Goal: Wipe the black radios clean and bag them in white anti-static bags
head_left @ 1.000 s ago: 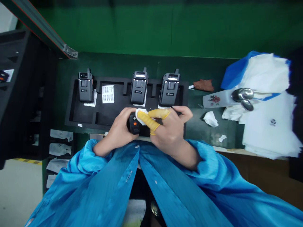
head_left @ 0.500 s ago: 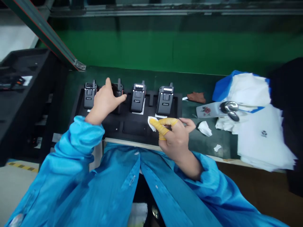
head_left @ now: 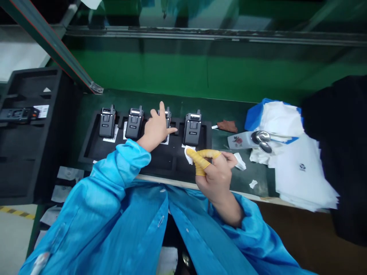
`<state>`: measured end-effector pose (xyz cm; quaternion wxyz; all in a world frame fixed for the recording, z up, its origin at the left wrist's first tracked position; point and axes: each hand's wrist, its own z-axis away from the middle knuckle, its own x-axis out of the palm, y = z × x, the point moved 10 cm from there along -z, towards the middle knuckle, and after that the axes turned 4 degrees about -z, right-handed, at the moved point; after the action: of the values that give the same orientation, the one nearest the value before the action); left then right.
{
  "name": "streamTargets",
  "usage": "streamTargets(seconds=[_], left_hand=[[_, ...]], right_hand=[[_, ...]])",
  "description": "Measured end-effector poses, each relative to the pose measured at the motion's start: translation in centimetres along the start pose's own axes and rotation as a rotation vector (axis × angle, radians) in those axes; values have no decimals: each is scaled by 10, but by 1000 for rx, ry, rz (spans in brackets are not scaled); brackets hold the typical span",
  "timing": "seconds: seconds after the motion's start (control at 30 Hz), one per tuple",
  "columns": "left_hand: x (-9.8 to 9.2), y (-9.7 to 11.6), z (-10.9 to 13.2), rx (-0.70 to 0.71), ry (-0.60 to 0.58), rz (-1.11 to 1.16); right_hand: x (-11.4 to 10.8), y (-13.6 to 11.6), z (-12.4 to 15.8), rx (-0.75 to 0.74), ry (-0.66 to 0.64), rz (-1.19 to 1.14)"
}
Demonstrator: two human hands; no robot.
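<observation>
A black foam tray (head_left: 94,152) holds a row of black radios: one at the left (head_left: 105,123), a second (head_left: 134,124), a third (head_left: 168,113) and a fourth (head_left: 192,128). My left hand (head_left: 156,129) covers the third radio, its index finger up along the top and its thumb at the right side, gripping it. My right hand (head_left: 215,172) hovers at the tray's right front corner. It wears yellow finger cots and pinches a small white cloth (head_left: 188,154).
A stack of white cloths (head_left: 301,168) on blue wrapping, a rose-printed bottle (head_left: 239,140) with a metal top, a brown rag (head_left: 226,125) and crumpled wipes (head_left: 238,160) lie right. Another foam tray (head_left: 28,152) with a radio (head_left: 17,114) stands left. A green belt runs behind.
My left hand carried the radio from in front of me into the tray's second slot, let go, then moved right onto the third radio. My right hand kept the cloth.
</observation>
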<state>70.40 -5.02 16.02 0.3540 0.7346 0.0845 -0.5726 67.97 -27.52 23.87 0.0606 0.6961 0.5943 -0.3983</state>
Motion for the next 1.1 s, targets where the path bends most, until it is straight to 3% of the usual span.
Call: streamTargets(seconds=[0.13, 0.33, 0.5, 0.7, 0.9, 1.1], left_hand=[[-8, -1, 9, -8, -88, 126], [-49, 29, 70, 244, -150, 382], [-46, 40, 105, 337, -202, 465], [-31, 36, 115, 376, -246, 515], [-34, 35, 119, 392, -236, 523], [-35, 36, 118, 382, -239, 481]], right_hand=[[-5, 11, 0, 40, -5, 19], [-7, 14, -13, 69, 34, -30], [11, -7, -27, 57, -20, -104], [32, -35, -20, -125, -156, -1], [25, -44, -12, -199, -166, -27], [9, -20, -18, -110, -10, 41]])
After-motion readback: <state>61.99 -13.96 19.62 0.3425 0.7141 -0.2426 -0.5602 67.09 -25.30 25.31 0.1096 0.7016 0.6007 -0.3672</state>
